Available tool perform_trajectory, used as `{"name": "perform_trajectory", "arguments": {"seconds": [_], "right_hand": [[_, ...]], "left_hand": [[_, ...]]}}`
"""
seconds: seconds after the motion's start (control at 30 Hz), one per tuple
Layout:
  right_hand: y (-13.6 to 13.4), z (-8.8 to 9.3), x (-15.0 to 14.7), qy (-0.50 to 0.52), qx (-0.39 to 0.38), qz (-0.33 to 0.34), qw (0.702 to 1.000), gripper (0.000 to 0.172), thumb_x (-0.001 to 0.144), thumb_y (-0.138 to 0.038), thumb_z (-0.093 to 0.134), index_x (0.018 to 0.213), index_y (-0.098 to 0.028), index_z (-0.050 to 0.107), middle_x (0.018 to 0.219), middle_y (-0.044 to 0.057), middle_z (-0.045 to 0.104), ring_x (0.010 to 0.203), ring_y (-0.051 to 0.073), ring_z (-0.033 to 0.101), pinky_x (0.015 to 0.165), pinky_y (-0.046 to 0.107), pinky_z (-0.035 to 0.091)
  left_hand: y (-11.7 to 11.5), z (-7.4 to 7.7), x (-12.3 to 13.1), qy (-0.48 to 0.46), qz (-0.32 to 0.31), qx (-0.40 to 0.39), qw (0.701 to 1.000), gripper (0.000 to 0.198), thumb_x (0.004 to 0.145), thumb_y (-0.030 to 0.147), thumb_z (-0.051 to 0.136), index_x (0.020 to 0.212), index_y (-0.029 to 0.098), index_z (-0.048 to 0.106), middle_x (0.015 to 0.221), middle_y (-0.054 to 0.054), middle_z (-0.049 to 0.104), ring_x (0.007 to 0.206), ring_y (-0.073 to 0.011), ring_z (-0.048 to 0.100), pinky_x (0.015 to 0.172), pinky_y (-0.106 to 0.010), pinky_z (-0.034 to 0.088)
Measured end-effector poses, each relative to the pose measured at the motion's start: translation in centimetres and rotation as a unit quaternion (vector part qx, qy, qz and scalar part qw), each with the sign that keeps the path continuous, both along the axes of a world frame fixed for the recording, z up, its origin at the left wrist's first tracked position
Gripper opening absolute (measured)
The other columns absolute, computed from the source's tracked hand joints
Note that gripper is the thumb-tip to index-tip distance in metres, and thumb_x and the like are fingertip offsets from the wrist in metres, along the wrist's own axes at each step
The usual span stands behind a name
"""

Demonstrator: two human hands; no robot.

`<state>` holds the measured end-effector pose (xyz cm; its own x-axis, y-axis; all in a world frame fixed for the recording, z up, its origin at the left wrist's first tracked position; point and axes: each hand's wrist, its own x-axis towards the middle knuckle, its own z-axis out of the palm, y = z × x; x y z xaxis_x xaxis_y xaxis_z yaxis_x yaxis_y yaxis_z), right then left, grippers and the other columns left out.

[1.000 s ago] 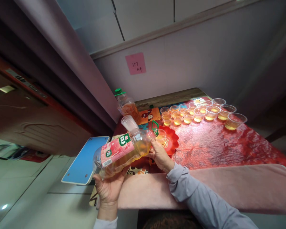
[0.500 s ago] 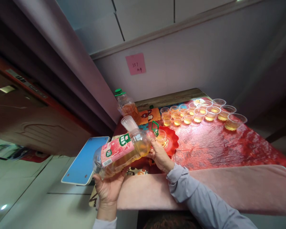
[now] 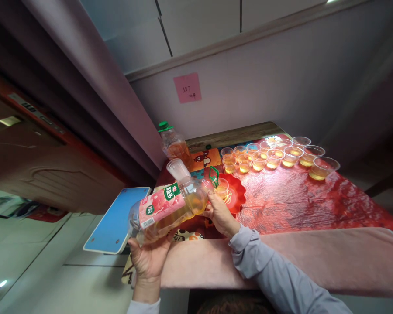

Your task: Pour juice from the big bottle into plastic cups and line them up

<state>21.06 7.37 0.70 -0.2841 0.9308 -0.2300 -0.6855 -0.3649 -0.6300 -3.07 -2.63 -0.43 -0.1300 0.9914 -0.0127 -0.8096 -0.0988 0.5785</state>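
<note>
A large clear bottle (image 3: 165,208) with a pink label and yellowish drink lies tilted across both hands, its neck toward the right. My left hand (image 3: 150,257) supports its base from below. My right hand (image 3: 219,213) grips it near the neck, fingers partly hidden behind it. The mouth is over a clear cup (image 3: 222,188) on a red scalloped plate (image 3: 239,196); a green handle loop (image 3: 214,175) sticks up there. The cup holds some yellow liquid. Behind the bottle leans a stack of clear cups (image 3: 177,169).
Several clear cups of yellow drink (image 3: 258,160) stand in rows at the back right of the red-covered table (image 3: 298,205). A green-capped bottle (image 3: 177,150) stands at the back left. A blue board (image 3: 118,220) is at the left; a pink cloth (image 3: 281,261) lines the front edge.
Both hands and the bottle are almost unmoved. The view has shifted very slightly.
</note>
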Motion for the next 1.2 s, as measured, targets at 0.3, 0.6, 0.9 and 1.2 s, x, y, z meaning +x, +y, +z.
{"name": "perform_trajectory", "arguments": {"seconds": [0.3, 0.6, 0.9, 1.2], "right_hand": [[0.0, -0.2, 0.0, 0.000, 0.002, -0.001, 1.000, 0.076, 0.071, -0.082, 0.089, 0.122, -0.028, 0.073, 0.124, 0.007, 0.082, 0.099, 0.024, 0.082, 0.073, 0.035, 0.071], [0.0, -0.1, 0.2, -0.012, 0.009, 0.007, 1.000, 0.085, 0.068, -0.085, 0.089, 0.125, -0.026, 0.071, 0.126, 0.009, 0.080, 0.103, 0.027, 0.082, 0.076, 0.038, 0.072], [-0.7, 2.2, 0.6, -0.066, 0.040, -0.046, 0.996, 0.071, 0.078, -0.080, 0.084, 0.123, -0.027, 0.072, 0.123, 0.008, 0.078, 0.107, 0.025, 0.078, 0.068, 0.028, 0.067], [-0.3, 5.1, 2.8, -0.167, 0.098, -0.060, 0.979, 0.067, 0.075, -0.078, 0.087, 0.115, -0.026, 0.077, 0.119, 0.008, 0.072, 0.109, 0.028, 0.073, 0.064, 0.031, 0.068]], "left_hand": [[0.0, 0.0, -0.1, -0.001, 0.014, -0.020, 1.000, 0.087, 0.091, 0.072, 0.073, 0.166, 0.034, 0.051, 0.159, -0.014, 0.066, 0.149, -0.0422, 0.058, 0.122, -0.072, 0.043], [0.0, -0.2, 0.0, -0.007, 0.014, -0.022, 1.000, 0.099, 0.086, 0.071, 0.080, 0.169, 0.028, 0.047, 0.156, -0.019, 0.067, 0.151, -0.0468, 0.054, 0.122, -0.077, 0.040], [0.4, 0.3, 1.5, 0.009, 0.041, 0.008, 0.999, 0.103, 0.084, 0.061, 0.085, 0.172, 0.028, 0.041, 0.166, -0.021, 0.057, 0.154, -0.0469, 0.052, 0.121, -0.076, 0.040], [0.6, 0.4, 2.8, 0.027, 0.084, -0.038, 0.995, 0.098, 0.078, 0.068, 0.088, 0.164, 0.034, 0.055, 0.161, -0.016, 0.064, 0.142, -0.0429, 0.065, 0.115, -0.063, 0.054]]}}
